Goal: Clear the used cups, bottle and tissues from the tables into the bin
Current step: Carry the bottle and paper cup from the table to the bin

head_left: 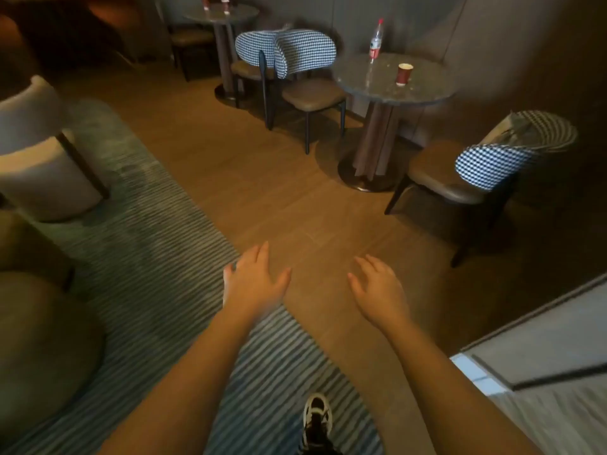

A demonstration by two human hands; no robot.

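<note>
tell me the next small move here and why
Probably step toward the near round table: both the left hand and right hand are open and empty over the floor, while the red cup and bottle stand out of reach.

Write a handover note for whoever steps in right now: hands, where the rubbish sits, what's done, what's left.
Left hand and right hand: both open and empty, held out over the floor.
Near round table: one red cup and a plastic bottle, both upright.
Far round table: two red cups.
No tissues or bin visible.
Done: nothing visibly cleared.
Left: collect all three cups and the bottle, find the tissues and the bin.
</note>
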